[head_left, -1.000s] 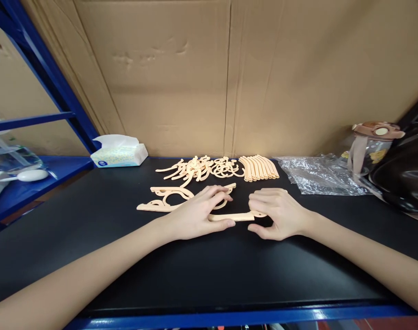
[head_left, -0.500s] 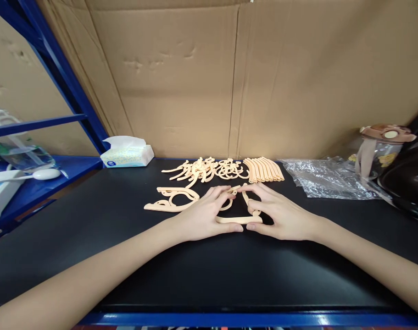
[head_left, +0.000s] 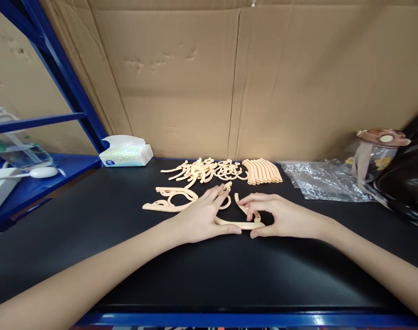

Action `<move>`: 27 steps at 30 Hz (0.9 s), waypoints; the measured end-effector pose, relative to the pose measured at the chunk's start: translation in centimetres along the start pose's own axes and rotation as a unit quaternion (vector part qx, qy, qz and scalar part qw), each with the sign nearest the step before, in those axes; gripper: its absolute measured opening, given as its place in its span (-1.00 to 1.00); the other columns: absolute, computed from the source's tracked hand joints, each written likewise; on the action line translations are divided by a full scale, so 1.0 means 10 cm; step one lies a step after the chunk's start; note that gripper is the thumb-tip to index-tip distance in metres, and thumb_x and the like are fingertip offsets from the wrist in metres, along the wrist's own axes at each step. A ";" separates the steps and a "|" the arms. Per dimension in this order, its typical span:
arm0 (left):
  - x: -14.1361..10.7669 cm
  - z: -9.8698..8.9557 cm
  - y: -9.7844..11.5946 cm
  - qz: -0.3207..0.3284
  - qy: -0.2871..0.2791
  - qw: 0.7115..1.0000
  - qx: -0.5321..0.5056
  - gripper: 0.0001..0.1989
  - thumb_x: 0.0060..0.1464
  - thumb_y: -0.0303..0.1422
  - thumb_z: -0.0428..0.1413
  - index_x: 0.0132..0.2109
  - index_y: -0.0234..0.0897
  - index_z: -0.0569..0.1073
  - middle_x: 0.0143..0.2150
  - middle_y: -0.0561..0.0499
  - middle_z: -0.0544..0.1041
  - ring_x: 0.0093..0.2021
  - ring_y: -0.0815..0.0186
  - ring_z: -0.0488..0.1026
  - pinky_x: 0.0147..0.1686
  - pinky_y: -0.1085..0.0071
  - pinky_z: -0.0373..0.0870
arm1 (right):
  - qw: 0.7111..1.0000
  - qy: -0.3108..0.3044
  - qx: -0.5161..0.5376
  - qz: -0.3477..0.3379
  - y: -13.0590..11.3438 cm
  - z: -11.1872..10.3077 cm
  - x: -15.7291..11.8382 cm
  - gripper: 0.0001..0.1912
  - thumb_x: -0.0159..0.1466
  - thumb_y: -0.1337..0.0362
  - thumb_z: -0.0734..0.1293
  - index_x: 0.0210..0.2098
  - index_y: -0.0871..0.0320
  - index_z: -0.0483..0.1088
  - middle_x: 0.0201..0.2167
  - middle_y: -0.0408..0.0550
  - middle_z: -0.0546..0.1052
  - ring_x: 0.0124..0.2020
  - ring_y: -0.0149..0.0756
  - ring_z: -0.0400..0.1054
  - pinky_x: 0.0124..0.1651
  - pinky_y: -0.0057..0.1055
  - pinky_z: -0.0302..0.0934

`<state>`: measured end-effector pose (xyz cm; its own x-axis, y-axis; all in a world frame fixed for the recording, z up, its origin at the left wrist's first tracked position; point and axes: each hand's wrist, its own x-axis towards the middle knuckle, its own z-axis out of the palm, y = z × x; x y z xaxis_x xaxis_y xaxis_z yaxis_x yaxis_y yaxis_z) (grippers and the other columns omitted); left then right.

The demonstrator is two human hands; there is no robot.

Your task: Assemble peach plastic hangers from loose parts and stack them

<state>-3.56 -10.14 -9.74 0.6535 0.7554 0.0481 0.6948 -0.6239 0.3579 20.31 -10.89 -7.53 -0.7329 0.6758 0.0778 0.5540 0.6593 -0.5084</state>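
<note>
Stretching left to right, the beige strip [head_left: 242, 225] extends from the grasping left hand [head_left: 202, 215]. The right hand [head_left: 279, 216], at its right end, pinches a curved piece [head_left: 243, 209].

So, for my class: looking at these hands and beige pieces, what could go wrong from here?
The curved beige strip might slip, as the right hand meets it only near its end. The left hand could nudge the ringed beige assembly right beside it. Pieces in the jumbled pile may snag if one is pulled out.
</note>
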 end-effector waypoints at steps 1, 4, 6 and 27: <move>0.00 0.00 0.01 0.000 0.001 1.000 0.004 -0.02 -0.01 0.21 -0.07 0.34 -0.36 -0.12 0.38 -0.23 -0.17 0.34 -0.03 -0.21 0.24 0.04 -0.05 | 1.000 -0.003 0.011 -0.001 0.00 0.00 0.00 -0.76 0.11 0.12 0.40 -0.34 0.12 0.36 0.05 -0.06 0.35 -0.09 -0.26 0.32 -0.06 -0.31 0.22; 0.00 -0.02 0.03 -0.006 0.006 1.000 0.009 -0.07 0.05 0.17 -0.11 0.33 -0.41 -0.11 0.37 -0.25 -0.15 0.35 0.00 -0.20 0.23 0.07 -0.03 | 0.998 -0.016 0.054 -0.016 0.01 0.00 0.00 -0.65 0.09 0.17 0.42 -0.16 0.09 0.34 0.05 -0.04 0.34 -0.10 -0.27 0.31 -0.07 -0.30 0.24; 0.00 -0.05 0.04 -0.009 0.020 1.000 0.008 -0.22 0.17 0.07 -0.18 0.32 -0.42 -0.04 0.36 -0.24 -0.06 0.34 0.05 -0.12 0.22 0.10 0.00 | 0.995 -0.028 0.089 -0.030 0.03 -0.01 0.01 -0.60 0.11 0.25 0.39 -0.05 0.08 0.30 0.01 -0.06 0.36 -0.05 -0.28 0.29 0.01 -0.27 0.21; 0.05 -0.18 -0.08 0.111 0.093 0.976 0.162 -0.66 0.20 -0.50 -0.08 0.08 -0.23 0.35 -0.05 -0.06 0.41 -0.05 0.21 0.32 -0.02 0.24 0.28 | 0.972 0.149 -0.179 0.025 0.21 0.03 0.02 -0.88 0.23 0.34 0.25 -0.25 0.09 0.40 -0.38 -0.14 0.47 -0.30 -0.31 0.37 -0.22 -0.33 0.23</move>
<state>-4.32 -8.86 -8.34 0.7537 0.5995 0.2694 0.6208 -0.7839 0.0075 21.21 -9.47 -8.82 -0.5838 0.7408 0.3322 0.7271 0.6591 -0.1920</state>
